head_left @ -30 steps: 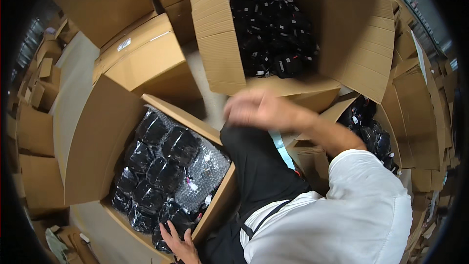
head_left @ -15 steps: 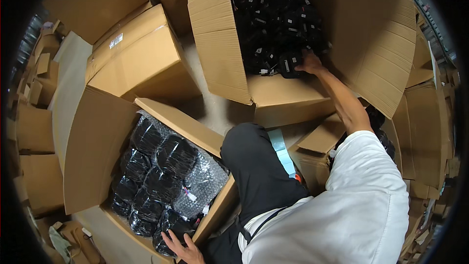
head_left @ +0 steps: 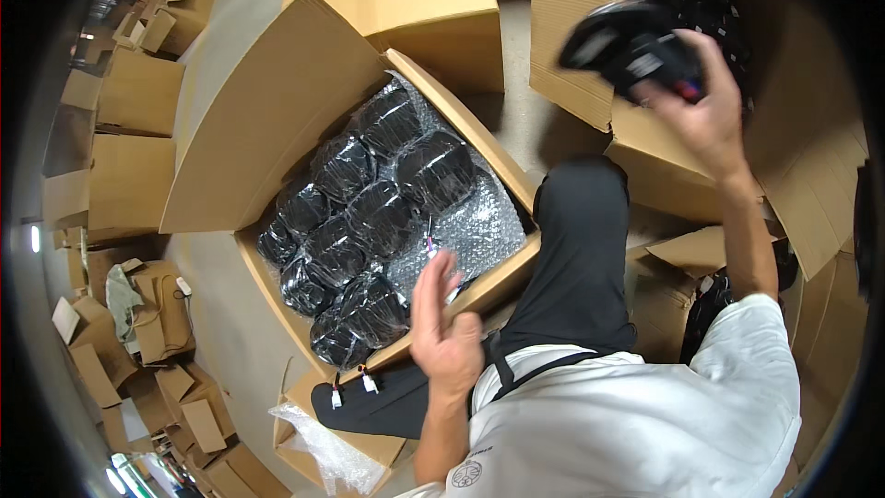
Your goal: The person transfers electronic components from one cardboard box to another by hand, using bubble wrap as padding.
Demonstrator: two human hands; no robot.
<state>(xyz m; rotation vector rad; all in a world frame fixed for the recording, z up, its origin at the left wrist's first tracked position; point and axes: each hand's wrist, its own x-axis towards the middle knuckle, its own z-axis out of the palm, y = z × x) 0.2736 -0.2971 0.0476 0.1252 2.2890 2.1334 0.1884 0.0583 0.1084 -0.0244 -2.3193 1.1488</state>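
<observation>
The black part, gripped in the right hand, bears a white label too blurred to read. Moments ago that hand was down in the carton beyond it; now it's raised. The left hand, fingers extended, holding nothing, has lifted off the wrapped parts ahead of it.

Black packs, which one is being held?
The black pack in the right hand, held up in the air; the other packs lie in cardboard boxes.
</observation>
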